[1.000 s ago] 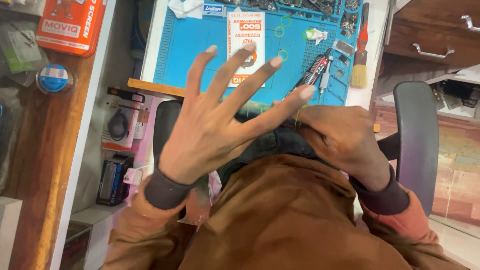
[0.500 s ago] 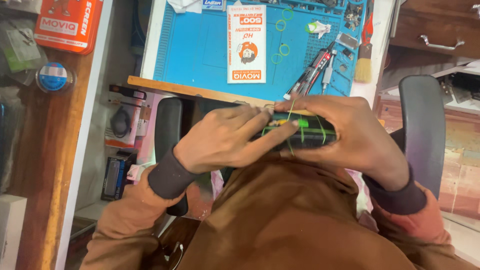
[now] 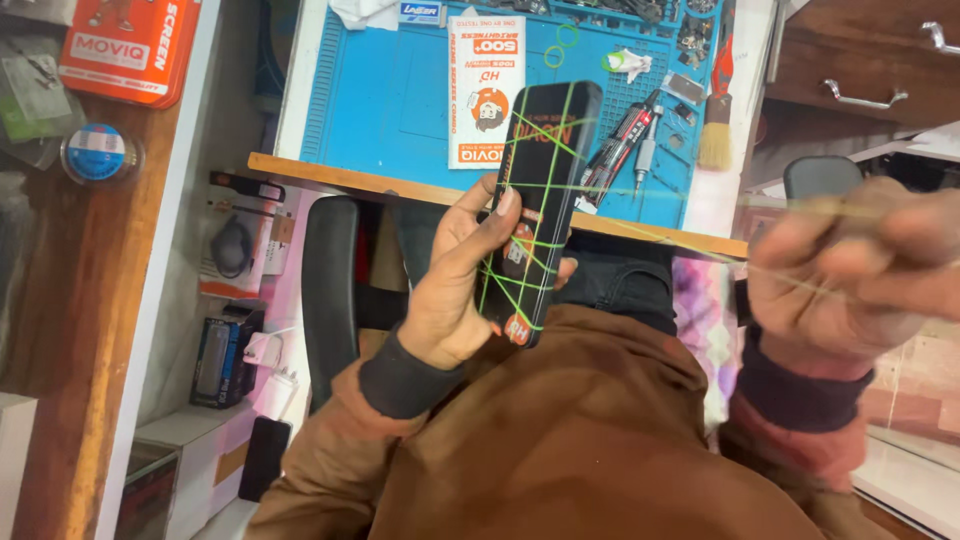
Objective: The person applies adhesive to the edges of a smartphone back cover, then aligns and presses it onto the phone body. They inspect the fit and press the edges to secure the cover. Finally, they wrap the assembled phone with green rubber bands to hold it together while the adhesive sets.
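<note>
A black phone (image 3: 538,210), criss-crossed with thin green elastic bands, stands nearly upright above the person's lap, just in front of the bench (image 3: 400,188) edge. The left hand (image 3: 455,285) closes its grip round the phone's lower half, thumb pressed to the front glass. The right hand (image 3: 850,270), well to the right of the phone and blurred, appears to pinch a stretched green band (image 3: 690,245) running back to it. The phone looks stiff, smooth and fragile, best held by its long edges; the band is light and springy. Beyond the phone lie a blue mat (image 3: 400,90), a white printed card (image 3: 487,90), a brush (image 3: 716,120) and loose green rings (image 3: 560,45).
</note>
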